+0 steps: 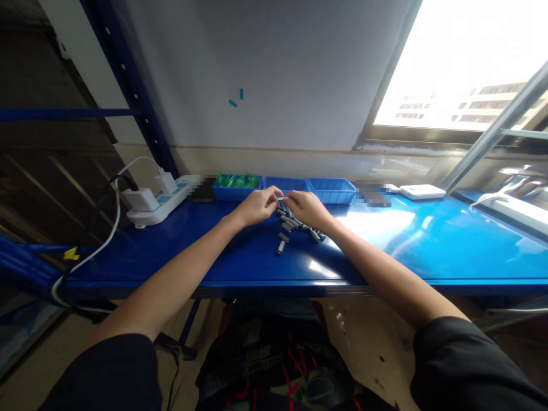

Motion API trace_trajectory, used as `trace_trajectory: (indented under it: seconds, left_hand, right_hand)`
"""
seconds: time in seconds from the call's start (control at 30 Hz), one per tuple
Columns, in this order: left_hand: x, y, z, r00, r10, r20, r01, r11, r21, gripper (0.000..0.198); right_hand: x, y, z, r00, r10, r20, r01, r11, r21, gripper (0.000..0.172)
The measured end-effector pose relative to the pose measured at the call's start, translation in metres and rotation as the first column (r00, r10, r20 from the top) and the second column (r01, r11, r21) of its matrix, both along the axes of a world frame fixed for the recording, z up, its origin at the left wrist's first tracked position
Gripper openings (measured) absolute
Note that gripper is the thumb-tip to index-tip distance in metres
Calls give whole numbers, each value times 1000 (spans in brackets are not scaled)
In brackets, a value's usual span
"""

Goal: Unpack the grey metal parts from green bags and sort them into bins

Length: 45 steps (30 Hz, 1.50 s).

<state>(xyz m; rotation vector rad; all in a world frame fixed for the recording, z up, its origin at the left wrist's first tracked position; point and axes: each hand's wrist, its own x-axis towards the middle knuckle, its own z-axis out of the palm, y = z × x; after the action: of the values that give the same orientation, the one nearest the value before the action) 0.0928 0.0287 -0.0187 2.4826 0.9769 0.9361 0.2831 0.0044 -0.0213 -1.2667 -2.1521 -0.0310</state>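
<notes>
Held metal cylinder (282, 198): pinched lengthwise between the fingertips of both hands; it is the centre of the clock used below.
Left hand (257, 206): at 9 o'clock, fingers curled nearly closed, gripping the cylinder's near end.
Right hand (307, 208): at 3 o'clock, thumb and fingers drawn together on the other end.
Cylinder pile (291, 224): at 5 o'clock, just below the hands, partly hidden by the right one.
Loose cylinder (281, 247): at 6 o'clock, near the pile.
Blue table (240, 257): glossy, with glare at 4 o'clock.
Blue bins: three in a row; one (233, 194) with green plastic pieces at 10 o'clock, another (331, 193) at 3.
Power strip (171, 203): at 9 o'clock, two white adapters plugged in.
White box (422, 192): at 3 o'clock, well apart.
Room: grey wall (278, 68) at 12 o'clock, bright window (449, 63) at 2.
</notes>
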Motion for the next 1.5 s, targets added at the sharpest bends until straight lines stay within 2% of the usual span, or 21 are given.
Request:
trace_trajectory:
  seconds: [0.1,0.23,0.33,0.53,0.73,0.93,1.03,1.2,1.33,1.5]
  left_hand:
    - [0,-1,0,999,41,-35,-38,995,87,23]
    - [1,-2,1,995,91,-43,-84,986,143,27]
    - [1,-3,2,994,93,-60,-84,987,137,31]
    - [1,-4,4,985,105,-134,-89,988,124,38]
    - [2,-6,4,994,90,-57,-82,988,130,30]
    - [3,-7,3,992,112,-56,-102,983,153,30]
    - [3,-7,4,990,129,-64,-119,982,148,33]
    - [2,-7,4,983,156,-100,-142,981,135,35]
    - [2,-6,4,979,159,-124,-142,980,140,39]
    - [3,-8,4,990,130,-60,-120,982,146,31]
  right_hand:
    - [-1,-1,0,1000,5,-11,-5,1000,-8,35]
    - [-1,-2,0,997,13,-74,-13,1000,0,24]
    - [1,-2,-1,994,50,-96,-47,998,30,29]
    - [1,0,-2,997,31,-71,-28,999,45,22]
    - [-2,-1,-1,998,-18,-61,21,999,41,27]
    - [-2,-4,2,996,-28,-84,29,999,17,33]
    - [-2,-4,2,993,-8,-114,12,1000,27,24]
    - [-1,-3,0,992,36,-119,-30,998,50,25]
    - [-1,-2,-1,995,9,-101,-5,999,47,22]
    - [-3,-5,2,996,-35,-87,38,999,34,25]
